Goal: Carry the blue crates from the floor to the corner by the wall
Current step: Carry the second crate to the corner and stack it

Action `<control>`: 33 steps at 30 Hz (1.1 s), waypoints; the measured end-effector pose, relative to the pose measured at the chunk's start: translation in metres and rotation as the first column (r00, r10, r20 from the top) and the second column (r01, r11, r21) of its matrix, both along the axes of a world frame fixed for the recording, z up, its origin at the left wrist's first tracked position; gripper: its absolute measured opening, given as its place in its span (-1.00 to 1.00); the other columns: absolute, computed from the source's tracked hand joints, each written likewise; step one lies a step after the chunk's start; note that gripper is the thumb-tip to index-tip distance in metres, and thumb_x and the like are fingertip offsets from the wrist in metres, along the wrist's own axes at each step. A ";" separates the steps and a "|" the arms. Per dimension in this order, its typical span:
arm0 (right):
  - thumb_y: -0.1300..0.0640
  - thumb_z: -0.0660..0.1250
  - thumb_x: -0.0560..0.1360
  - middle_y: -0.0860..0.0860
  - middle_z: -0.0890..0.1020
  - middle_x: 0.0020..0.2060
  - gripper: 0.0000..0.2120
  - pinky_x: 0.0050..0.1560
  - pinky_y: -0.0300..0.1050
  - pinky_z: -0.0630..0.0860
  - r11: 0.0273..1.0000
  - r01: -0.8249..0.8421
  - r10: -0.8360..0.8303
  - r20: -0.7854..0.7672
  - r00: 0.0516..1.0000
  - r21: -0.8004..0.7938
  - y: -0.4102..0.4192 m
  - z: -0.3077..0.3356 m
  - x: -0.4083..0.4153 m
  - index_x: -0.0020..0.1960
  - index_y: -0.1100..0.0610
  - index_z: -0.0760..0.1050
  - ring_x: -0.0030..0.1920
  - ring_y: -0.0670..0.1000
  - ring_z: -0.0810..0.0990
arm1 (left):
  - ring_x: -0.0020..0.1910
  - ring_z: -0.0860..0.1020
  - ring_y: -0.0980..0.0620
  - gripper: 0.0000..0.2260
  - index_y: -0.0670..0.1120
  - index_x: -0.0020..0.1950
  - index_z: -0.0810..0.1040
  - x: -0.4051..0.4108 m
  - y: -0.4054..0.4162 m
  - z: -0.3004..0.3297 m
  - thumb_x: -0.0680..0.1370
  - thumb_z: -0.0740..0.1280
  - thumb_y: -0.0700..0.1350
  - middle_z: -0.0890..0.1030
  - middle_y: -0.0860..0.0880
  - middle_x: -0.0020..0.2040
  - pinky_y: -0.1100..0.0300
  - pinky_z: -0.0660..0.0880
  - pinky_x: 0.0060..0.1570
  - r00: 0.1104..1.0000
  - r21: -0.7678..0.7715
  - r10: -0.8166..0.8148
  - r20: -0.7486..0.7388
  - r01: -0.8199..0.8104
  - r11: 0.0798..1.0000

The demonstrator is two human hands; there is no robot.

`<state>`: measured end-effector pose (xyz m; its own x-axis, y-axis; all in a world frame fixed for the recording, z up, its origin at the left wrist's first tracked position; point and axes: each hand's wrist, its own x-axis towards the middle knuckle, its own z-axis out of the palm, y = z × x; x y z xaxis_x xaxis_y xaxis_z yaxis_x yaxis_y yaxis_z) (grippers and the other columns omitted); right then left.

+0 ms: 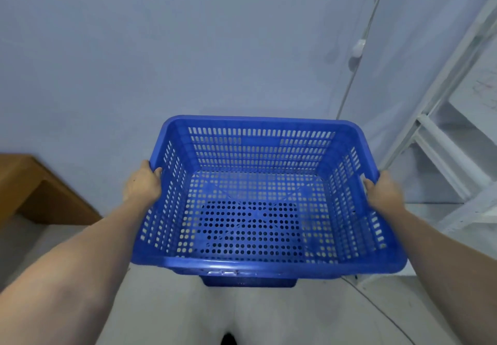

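Note:
I hold an empty blue perforated crate (269,262) level in front of me, above the floor. My left hand (144,183) grips its left rim and my right hand (383,192) grips its right rim. Under it, a second blue crate (248,281) shows only as a dark blue edge below the near rim; the rest of it is hidden. Through the holes of the held crate's bottom I see more blue beneath.
A pale blue wall (188,48) stands close ahead. A white metal shelf frame (441,134) rises on the right, a wooden bench (35,183) on the left. A white cable (357,56) hangs down the wall and runs across the light floor (172,304).

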<state>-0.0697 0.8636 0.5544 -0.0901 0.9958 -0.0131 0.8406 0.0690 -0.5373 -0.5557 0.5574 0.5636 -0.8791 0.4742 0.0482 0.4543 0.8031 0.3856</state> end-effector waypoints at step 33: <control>0.03 0.23 0.63 0.38 0.58 0.00 -0.73 -0.10 0.14 0.44 0.978 0.053 -0.041 0.060 0.997 -0.203 0.099 -0.315 -0.125 0.12 0.25 0.36 -0.02 0.40 0.56 | -0.11 0.56 -0.33 -0.68 -0.08 0.13 0.32 -0.121 0.106 -0.335 0.67 0.11 0.18 0.58 -0.30 -0.06 -0.14 0.48 -0.14 0.986 -0.153 0.057 0.154 -0.033 0.988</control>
<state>-0.1949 0.9624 0.2397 -0.0369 0.9747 -0.2206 0.8691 -0.0777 -0.4886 -0.6768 0.6633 0.2289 -0.8905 0.4256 -0.1606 0.3599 0.8751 0.3237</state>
